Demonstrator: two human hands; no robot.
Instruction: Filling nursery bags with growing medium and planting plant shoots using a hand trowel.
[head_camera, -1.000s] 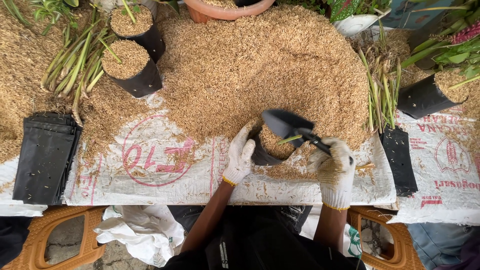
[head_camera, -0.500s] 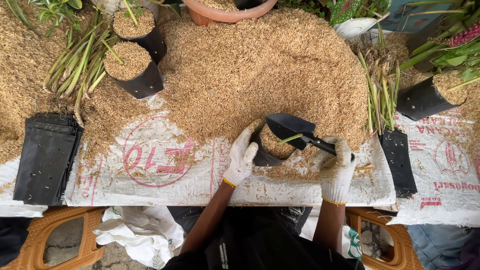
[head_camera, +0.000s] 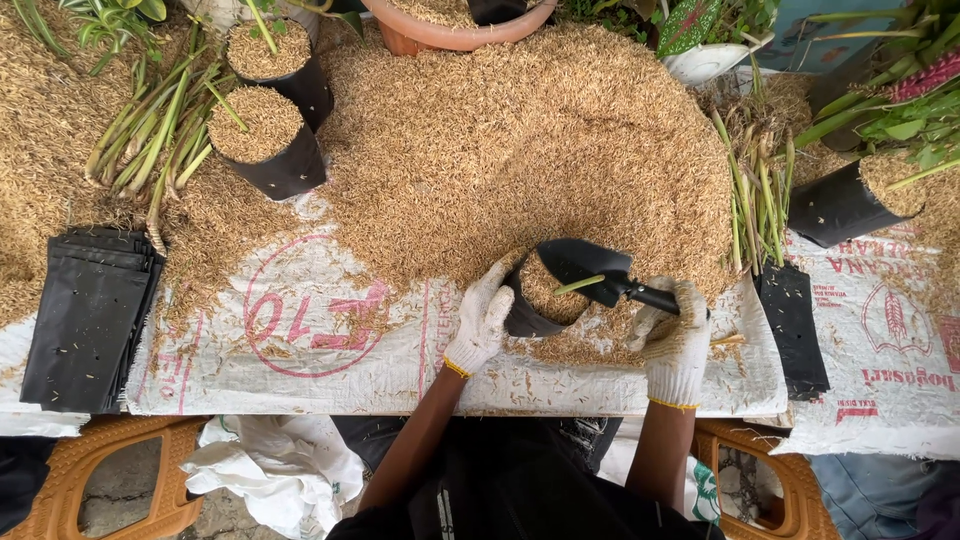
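I see my left hand (head_camera: 481, 320), in a white knit glove, cupped around the near-left side of a small black grow bag (head_camera: 527, 305) that stands upright at the foot of the big heap of rice husks (head_camera: 520, 140), roughly at the middle of the tabletop's near part; the bag's mouth is already filled close to the rim with husks, and a short green shoot (head_camera: 578, 284) lies across it. My right hand (head_camera: 675, 335), gloved the same way, is clamped on the handle of a black hand trowel (head_camera: 590, 266), whose blade sits tilted over the far-right rim of the bag, touching or just above the husks; I cannot tell which. The hands are apart, one on each side of the bag. Everything rests on a white woven sack (head_camera: 330, 350) spread over the tabletop. To the left lies a flat stack of empty black bags (head_camera: 88, 315), and beyond it two filled grow bags (head_camera: 270, 145) beside a bundle of green stalks (head_camera: 150, 130).
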